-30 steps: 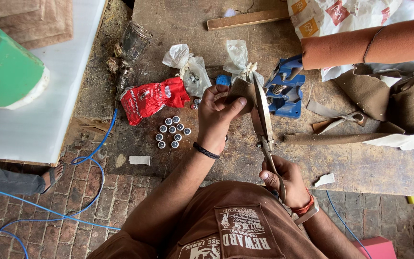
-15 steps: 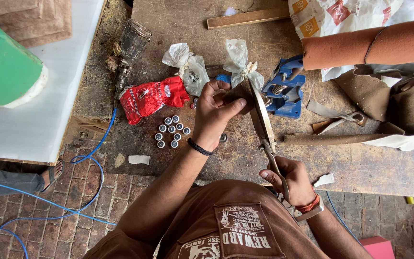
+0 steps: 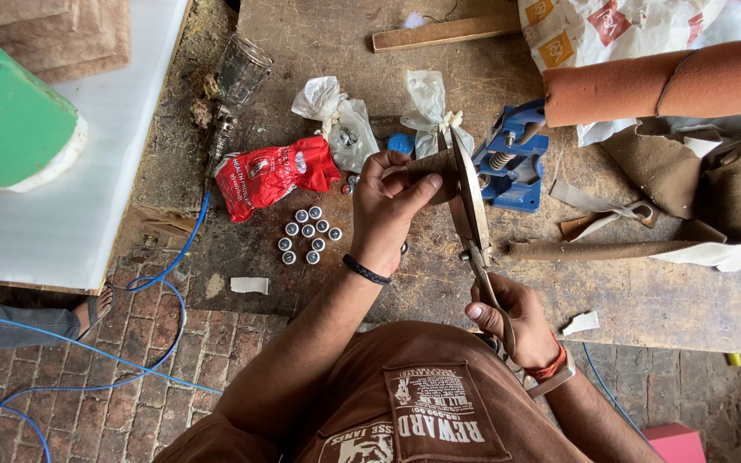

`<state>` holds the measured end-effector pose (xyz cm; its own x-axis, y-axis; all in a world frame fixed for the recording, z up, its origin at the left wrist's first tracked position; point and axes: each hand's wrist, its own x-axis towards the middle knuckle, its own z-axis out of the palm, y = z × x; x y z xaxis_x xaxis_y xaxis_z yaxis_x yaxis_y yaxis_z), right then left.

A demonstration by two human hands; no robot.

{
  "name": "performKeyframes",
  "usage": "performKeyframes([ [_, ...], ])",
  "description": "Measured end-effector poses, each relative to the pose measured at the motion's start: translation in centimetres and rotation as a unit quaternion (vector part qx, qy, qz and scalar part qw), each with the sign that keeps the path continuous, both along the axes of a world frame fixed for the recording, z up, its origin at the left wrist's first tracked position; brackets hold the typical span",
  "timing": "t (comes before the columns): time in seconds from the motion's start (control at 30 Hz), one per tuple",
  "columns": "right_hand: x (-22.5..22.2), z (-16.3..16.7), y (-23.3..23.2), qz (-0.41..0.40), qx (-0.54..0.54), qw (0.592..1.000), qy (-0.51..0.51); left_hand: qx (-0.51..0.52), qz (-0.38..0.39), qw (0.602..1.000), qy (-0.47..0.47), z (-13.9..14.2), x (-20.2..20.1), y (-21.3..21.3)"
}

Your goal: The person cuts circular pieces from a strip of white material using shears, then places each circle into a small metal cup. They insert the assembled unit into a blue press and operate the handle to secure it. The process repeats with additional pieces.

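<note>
Shears [image 3: 472, 214] sit mid-bench between left hand [image 3: 388, 210], which holds a leather piece [image 3: 430, 167] against the blades, and right hand [image 3: 508, 313] on the handles nearer the body. Left of the left hand lies a cluster of small caps [image 3: 306, 233] on the workbench [image 3: 645, 291], a foil packet [image 3: 272, 176] just behind them, plastic bags [image 3: 340, 120] behind that. A bench tool [image 3: 516, 159] stands just right of the blades, a rolled sheet [image 3: 662, 86] further right and behind.
</note>
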<state>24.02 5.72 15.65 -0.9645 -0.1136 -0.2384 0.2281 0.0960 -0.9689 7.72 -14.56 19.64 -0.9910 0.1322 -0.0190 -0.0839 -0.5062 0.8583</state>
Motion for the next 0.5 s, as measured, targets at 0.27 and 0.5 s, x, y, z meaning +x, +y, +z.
performKeyframes([
  [0.27, 0.0, -0.2, 0.1, -0.015, 0.142, 0.99, 0.006, -0.003, -0.022, 1.0, 0.003, 0.4, -0.9, -0.6],
  [0.5, 0.4, 0.2, 0.4, -0.002, 0.19, 0.981, 0.04, 0.026, -0.032, 0.999, -0.001, 1.0, -1.1, -0.7],
])
